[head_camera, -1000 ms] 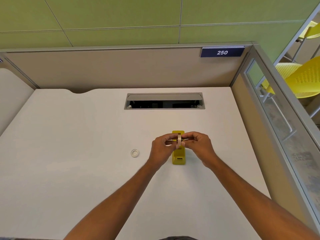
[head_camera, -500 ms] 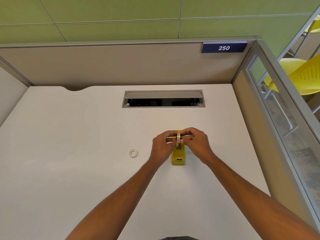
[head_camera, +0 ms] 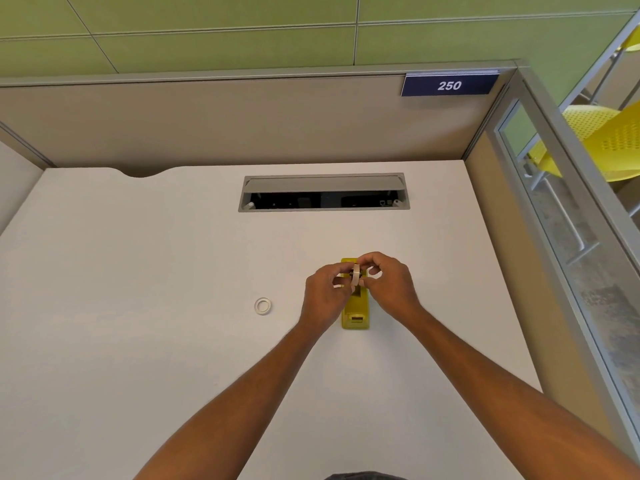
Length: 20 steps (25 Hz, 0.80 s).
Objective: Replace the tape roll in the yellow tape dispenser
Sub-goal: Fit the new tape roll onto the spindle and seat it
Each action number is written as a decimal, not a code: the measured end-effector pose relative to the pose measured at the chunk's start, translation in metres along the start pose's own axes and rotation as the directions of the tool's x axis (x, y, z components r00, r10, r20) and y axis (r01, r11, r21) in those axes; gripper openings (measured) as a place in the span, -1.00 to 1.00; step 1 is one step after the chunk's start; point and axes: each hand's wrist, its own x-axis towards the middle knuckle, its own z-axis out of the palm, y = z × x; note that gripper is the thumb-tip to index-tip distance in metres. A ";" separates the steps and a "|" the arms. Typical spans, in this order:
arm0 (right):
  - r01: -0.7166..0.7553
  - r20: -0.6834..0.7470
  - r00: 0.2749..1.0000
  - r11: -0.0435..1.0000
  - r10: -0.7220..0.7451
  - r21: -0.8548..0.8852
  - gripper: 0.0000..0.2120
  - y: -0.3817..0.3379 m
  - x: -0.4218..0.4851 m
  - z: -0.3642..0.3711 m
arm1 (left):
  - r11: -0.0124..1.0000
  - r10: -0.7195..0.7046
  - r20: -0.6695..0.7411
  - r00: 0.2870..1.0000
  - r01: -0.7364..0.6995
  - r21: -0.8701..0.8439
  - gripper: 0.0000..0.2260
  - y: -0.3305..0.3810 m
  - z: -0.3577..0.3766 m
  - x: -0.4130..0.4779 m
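A yellow tape dispenser [head_camera: 355, 313] stands on the white desk [head_camera: 138, 306], its cutter end towards me. Just above its middle I hold a pale tape roll [head_camera: 355, 277] on edge, with a small dark hub at its centre. My left hand [head_camera: 323, 297] pinches the roll from the left, and my right hand [head_camera: 389, 284] pinches it from the right. The far part of the dispenser is hidden behind my fingers. A small white ring [head_camera: 262, 305], a flat tape core or roll, lies on the desk to the left of my left hand.
A recessed cable tray [head_camera: 323, 192] with an open grey lid sits in the desk beyond the dispenser. Beige partition walls close the back and the left. A glass panel [head_camera: 568, 258] runs along the right, with yellow chairs [head_camera: 609, 143] behind it.
Both hands stay together over the dispenser with the roll between them. My fingers have shifted a little around the roll. The camera view has tilted slightly.
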 end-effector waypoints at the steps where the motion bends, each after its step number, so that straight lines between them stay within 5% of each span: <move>1: 0.004 0.003 1.000 1.000 -0.004 -0.027 -0.66 0.001 0.001 0.000 | 1.000 -0.008 -0.002 1.000 0.008 0.010 -0.62 -0.001 0.001 0.000; 20: 0.058 0.038 0.998 0.967 -0.050 -0.248 -0.74 0.006 0.002 0.007 | 0.991 -0.041 0.033 0.999 0.036 0.131 -0.58 -0.004 0.005 0.004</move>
